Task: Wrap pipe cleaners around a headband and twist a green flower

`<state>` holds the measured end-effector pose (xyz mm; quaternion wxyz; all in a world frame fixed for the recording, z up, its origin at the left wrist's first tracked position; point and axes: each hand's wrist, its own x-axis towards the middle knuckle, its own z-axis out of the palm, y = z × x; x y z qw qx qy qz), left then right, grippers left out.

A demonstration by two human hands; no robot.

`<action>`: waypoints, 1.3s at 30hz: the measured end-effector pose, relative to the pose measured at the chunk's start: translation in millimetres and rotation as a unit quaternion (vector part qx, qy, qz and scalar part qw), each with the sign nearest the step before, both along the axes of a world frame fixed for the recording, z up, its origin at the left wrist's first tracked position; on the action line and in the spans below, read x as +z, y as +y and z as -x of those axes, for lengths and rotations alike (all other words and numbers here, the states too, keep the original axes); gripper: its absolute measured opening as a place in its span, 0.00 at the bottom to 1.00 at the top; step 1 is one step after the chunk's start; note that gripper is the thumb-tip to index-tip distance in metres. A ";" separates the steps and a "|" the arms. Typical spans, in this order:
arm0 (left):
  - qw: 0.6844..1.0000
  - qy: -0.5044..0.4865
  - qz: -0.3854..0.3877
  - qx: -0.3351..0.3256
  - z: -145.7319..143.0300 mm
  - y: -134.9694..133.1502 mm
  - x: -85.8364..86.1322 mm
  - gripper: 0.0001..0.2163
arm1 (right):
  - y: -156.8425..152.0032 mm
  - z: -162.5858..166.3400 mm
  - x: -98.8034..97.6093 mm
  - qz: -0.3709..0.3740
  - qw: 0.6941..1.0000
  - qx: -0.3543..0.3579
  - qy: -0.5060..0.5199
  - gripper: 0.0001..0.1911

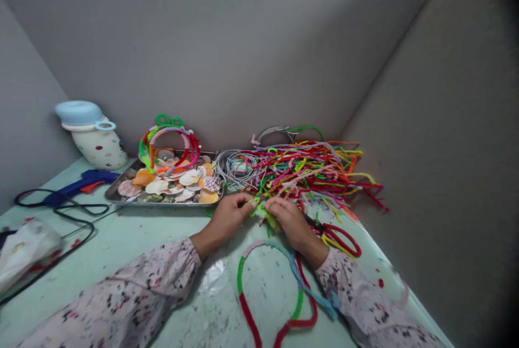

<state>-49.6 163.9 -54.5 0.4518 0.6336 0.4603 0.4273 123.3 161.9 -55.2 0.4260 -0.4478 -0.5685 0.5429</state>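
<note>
My left hand [230, 218] and my right hand [295, 225] meet at the middle of the table, fingertips pinched together. Between them is a bright green pipe cleaner [254, 206], gripped from both sides. Some yellow-green fuzzy strands hang under my right fingers; whether they are the same piece I cannot tell. Beside my right wrist lie scissors with red handles [344, 240], partly covered by the hand. Nearer to me, between my forearms, rests a large loop wrapped in pink, green, red and blue pipe cleaner [240, 278].
A big pile of coloured pipe cleaners [312, 167] lies behind my hands, with coiled grey wire [227, 169] beside it. A metal tray [162, 205] holds shells and wrapped hoops [152, 145]. Leftward are a blue glue gun [73, 188], its black cord [87, 234], and a cup [99, 145].
</note>
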 end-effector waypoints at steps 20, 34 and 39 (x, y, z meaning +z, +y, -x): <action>0.994 -0.082 0.061 -0.025 -2.6 -3.2 7.4 0.12 | 2.8 1.7 0.6 -0.070 0.993 -0.015 -0.095 0.09; 0.969 -0.184 0.156 -0.060 -4.4 -4.8 7.1 0.10 | -0.2 4.7 2.0 -0.073 0.993 0.012 -0.089 0.11; 0.966 -0.190 0.164 -0.065 -6.4 -7.0 10.1 0.12 | 0.9 4.3 2.0 -0.077 0.992 0.024 -0.099 0.11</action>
